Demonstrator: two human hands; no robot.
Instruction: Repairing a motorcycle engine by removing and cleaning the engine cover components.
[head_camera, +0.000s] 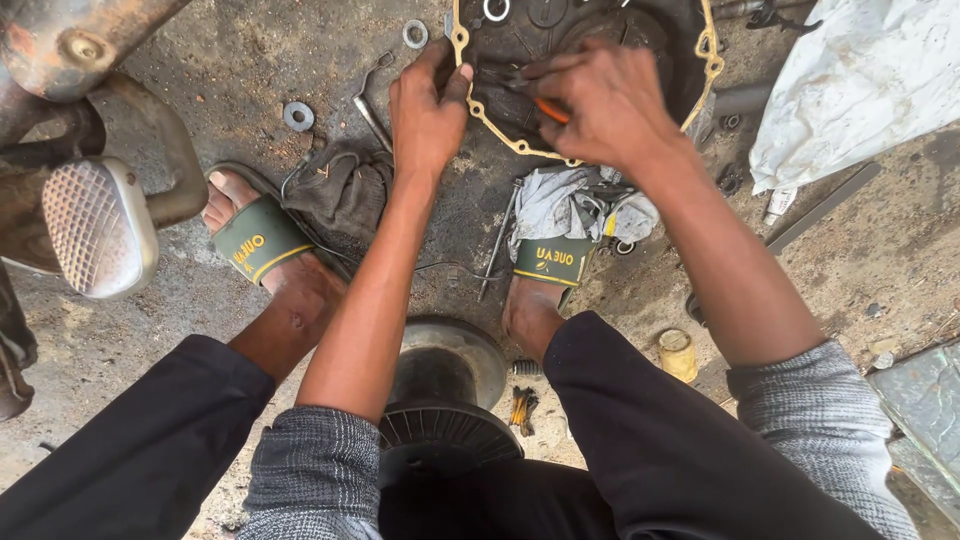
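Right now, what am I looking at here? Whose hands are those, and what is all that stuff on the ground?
The camera sits on a person's head and looks down, so you see their own arms, knees and feet. They squat on dirty grey ground. The left hand rests on the edge of a round dark metal engine cover with a thin yellow-tan gasket around its rim. The right hand holds a tool with an orange handle against that cover. Nearby lie flat metal washers, a bent silver wrench, a dark rag, a grey-white rag and a small yellow cap. The ribbed metal pedal at left belongs to some vehicle.
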